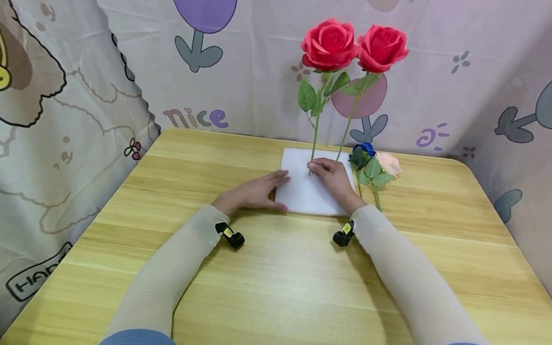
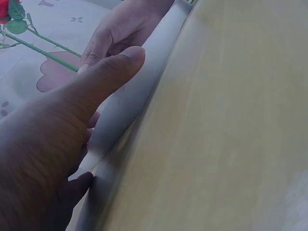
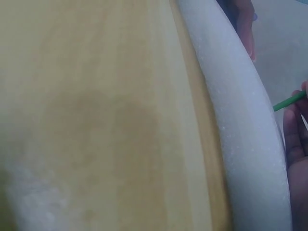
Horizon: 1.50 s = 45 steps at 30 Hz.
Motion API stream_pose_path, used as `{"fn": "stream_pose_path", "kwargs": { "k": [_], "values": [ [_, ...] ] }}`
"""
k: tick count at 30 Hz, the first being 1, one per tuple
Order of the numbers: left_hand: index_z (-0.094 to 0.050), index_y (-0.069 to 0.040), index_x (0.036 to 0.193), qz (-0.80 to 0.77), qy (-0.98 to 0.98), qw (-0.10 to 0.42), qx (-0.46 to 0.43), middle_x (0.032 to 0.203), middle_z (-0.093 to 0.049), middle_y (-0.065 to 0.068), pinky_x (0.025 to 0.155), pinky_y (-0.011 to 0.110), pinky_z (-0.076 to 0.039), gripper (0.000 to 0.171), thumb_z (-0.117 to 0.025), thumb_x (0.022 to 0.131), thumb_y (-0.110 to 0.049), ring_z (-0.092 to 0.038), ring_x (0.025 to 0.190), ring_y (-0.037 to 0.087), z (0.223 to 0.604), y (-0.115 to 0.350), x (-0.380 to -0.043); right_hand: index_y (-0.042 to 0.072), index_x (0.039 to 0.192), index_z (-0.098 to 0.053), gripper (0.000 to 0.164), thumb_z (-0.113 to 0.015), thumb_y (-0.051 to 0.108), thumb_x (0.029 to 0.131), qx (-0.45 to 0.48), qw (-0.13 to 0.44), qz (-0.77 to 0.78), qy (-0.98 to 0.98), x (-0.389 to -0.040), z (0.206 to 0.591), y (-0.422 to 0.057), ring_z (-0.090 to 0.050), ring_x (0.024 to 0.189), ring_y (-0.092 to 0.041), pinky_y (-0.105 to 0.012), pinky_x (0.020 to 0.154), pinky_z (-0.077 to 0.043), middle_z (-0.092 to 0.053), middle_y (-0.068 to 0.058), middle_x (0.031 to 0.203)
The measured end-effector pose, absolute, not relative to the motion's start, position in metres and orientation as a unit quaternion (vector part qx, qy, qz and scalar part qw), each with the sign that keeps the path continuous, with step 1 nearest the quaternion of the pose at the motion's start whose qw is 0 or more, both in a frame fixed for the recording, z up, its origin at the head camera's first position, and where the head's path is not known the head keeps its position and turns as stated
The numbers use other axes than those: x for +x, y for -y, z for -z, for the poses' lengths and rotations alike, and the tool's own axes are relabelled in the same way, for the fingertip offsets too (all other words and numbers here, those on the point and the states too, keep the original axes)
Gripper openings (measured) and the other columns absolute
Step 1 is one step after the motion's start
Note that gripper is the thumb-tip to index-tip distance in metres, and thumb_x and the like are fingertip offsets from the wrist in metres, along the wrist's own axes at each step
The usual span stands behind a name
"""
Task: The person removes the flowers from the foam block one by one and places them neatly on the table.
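Observation:
A square white foam board (image 1: 297, 191) lies flat on the table. My right hand (image 1: 334, 179) pinches the green stem of a red rose (image 1: 329, 45) low down, with the stem's end at the board's surface. To its right a second red rose (image 1: 382, 48) stands upright, the foot of its stem hidden behind that hand. At the board's left edge my left hand (image 1: 256, 191) rests with fingers extended and thumb spread toward the front corner. The right wrist view shows the green stem (image 3: 288, 101) between fingertips, just past the thick side of the foam.
Right of the board lie a blue rose (image 1: 366, 148) and a pale pink rose (image 1: 389, 163), their leaves overlapping and stems pointing toward me. A printed cloth (image 1: 258, 72) hangs along the back edge of the wooden table (image 1: 276, 287).

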<state>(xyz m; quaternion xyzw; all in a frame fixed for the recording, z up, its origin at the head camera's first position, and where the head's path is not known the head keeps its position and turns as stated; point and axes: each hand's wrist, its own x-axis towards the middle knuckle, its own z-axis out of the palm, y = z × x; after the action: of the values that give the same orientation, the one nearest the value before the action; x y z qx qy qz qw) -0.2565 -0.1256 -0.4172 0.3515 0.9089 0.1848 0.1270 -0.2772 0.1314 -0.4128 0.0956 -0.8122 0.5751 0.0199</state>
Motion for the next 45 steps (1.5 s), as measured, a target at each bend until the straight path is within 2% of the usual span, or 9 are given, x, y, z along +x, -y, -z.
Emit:
{"fn": "stream_pose_path", "kwargs": {
  "k": [5,12,20,31,40,45],
  "values": [
    [-0.024,-0.016,0.157,-0.190,-0.907,0.127,0.353,0.164,-0.008,0.001,0.118,0.038,-0.019,0.105,-0.056,0.078,-0.079,-0.013,0.148,0.021,0.416,0.126,-0.256,0.005,0.111,-0.074,0.030,-0.068,0.029,0.094,0.094,0.030,-0.588,0.802,-0.277,0.413,-0.131,-0.065,0.088,-0.014,-0.024,0.082,-0.052,-0.073,-0.005,0.101],
    [-0.020,-0.018,0.158,-0.188,-0.906,0.128,0.356,0.164,-0.006,-0.001,0.118,0.038,-0.016,0.107,-0.055,0.077,-0.080,-0.008,0.148,0.018,0.417,0.127,-0.256,-0.002,0.112,-0.071,0.026,-0.065,0.018,0.096,0.100,0.053,-0.615,0.780,-0.279,0.413,-0.129,-0.067,0.090,-0.013,-0.026,0.084,-0.055,-0.073,-0.010,0.106],
    [-0.022,-0.016,0.157,-0.187,-0.906,0.129,0.357,0.164,-0.008,0.001,0.118,0.037,-0.016,0.106,-0.056,0.078,-0.079,-0.009,0.148,0.018,0.419,0.126,-0.254,0.000,0.110,-0.072,0.027,-0.066,0.022,0.096,0.106,0.068,-0.596,0.793,-0.272,0.414,-0.129,-0.067,0.088,-0.017,-0.026,0.081,-0.054,-0.073,-0.009,0.102],
    [-0.024,-0.014,0.156,-0.179,-0.907,0.121,0.362,0.164,-0.010,0.001,0.118,0.035,-0.019,0.104,-0.057,0.080,-0.076,-0.012,0.148,0.018,0.419,0.122,-0.253,0.001,0.110,-0.073,0.025,-0.070,0.019,0.092,0.127,0.102,-0.604,0.780,-0.266,0.411,-0.134,-0.068,0.087,-0.021,-0.027,0.077,-0.055,-0.072,-0.011,0.105],
    [-0.023,-0.014,0.157,-0.179,-0.907,0.117,0.363,0.164,-0.009,0.003,0.118,0.035,-0.018,0.105,-0.058,0.080,-0.076,-0.012,0.148,0.019,0.418,0.123,-0.255,0.000,0.112,-0.073,0.027,-0.067,0.021,0.094,0.139,0.093,-0.582,0.796,-0.260,0.395,-0.137,-0.067,0.084,-0.019,-0.038,0.080,-0.056,-0.072,-0.013,0.104],
    [-0.022,-0.014,0.157,-0.182,-0.906,0.120,0.362,0.164,-0.008,0.002,0.118,0.035,-0.017,0.107,-0.056,0.079,-0.078,-0.010,0.148,0.018,0.419,0.124,-0.257,-0.003,0.114,-0.071,0.029,-0.066,0.020,0.095,0.146,0.070,-0.581,0.798,-0.254,0.385,-0.138,-0.066,0.083,-0.015,-0.027,0.078,-0.056,-0.072,-0.016,0.102]
  ]
}}
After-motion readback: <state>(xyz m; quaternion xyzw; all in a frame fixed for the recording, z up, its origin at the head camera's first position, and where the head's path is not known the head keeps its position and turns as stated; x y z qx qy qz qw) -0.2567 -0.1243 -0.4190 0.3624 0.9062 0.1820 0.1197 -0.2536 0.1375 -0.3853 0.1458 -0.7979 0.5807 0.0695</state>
